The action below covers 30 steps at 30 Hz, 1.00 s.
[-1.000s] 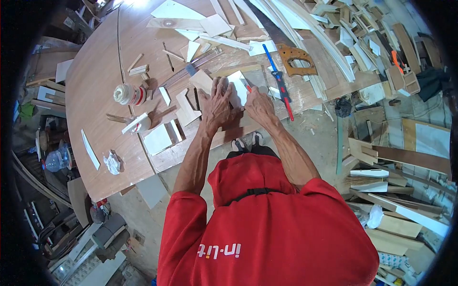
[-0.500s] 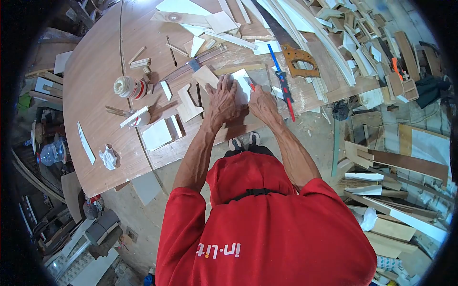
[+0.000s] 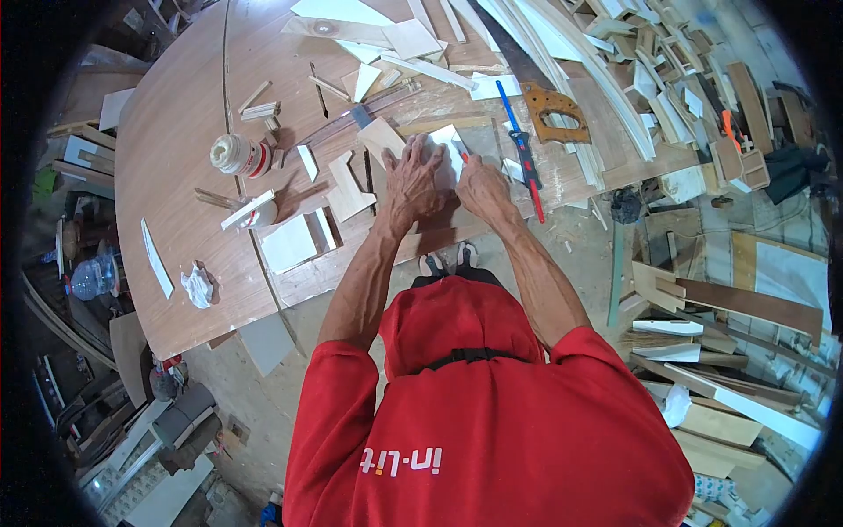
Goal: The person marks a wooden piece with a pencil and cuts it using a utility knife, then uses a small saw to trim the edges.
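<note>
My left hand (image 3: 414, 183) lies with its fingers spread on a white board piece (image 3: 448, 140), pressing near its left side. In my closed right hand (image 3: 485, 186) is a thin tool with a red handle, which looks like a utility knife (image 3: 464, 156). Its narrow blade rests over the right part of the white piece; the exact contact is too small to make out. Most of the handle is hidden by my fingers. Beside the left fingertips sits a light wooden piece (image 3: 379, 136). A blue and red bar tool (image 3: 523, 154) lies right of my right hand.
A wooden-handled saw (image 3: 555, 114) lies at the right. Left on the table (image 3: 176, 114) are a tub (image 3: 235, 156), a crumpled white wad (image 3: 198, 287) and a notched board (image 3: 349, 189). Board offcuts (image 3: 413, 39) cover the far side. Scrap wood piles stand beyond the right edge.
The whole view has shifted very slightly. Both hands stay in about the same place, with the right hand and its tool moving only a little against the white piece.
</note>
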Each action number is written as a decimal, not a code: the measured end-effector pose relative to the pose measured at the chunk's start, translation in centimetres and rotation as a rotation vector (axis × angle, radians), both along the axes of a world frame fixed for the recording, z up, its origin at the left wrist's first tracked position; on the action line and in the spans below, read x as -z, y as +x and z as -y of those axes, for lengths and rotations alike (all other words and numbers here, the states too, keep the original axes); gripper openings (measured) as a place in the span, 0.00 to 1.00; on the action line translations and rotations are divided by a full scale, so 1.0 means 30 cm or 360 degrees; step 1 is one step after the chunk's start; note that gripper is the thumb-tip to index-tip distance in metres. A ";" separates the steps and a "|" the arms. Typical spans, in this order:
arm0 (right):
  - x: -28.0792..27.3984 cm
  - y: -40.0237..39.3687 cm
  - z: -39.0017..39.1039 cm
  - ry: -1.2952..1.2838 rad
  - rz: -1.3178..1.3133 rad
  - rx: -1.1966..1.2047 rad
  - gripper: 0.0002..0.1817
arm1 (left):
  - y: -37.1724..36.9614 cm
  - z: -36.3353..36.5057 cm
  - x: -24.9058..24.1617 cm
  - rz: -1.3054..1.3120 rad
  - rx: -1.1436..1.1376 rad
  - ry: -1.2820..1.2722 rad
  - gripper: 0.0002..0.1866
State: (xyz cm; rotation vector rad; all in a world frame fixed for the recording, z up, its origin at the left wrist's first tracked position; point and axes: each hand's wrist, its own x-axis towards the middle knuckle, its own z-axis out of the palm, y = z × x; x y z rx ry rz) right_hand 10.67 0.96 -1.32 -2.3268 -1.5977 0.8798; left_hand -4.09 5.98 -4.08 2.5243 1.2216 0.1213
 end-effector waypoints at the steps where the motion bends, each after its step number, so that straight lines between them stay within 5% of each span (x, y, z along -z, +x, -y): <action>1: 0.009 0.000 -0.001 -0.0001 -0.0001 -0.0005 0.19 | 0.000 -0.001 -0.002 -0.0056 0.0004 0.0010 0.48; 30: 0.003 0.039 0.162 0.0043 0.0047 -0.0111 0.16 | 0.013 0.004 -0.067 -0.0157 -0.0070 0.0067 0.47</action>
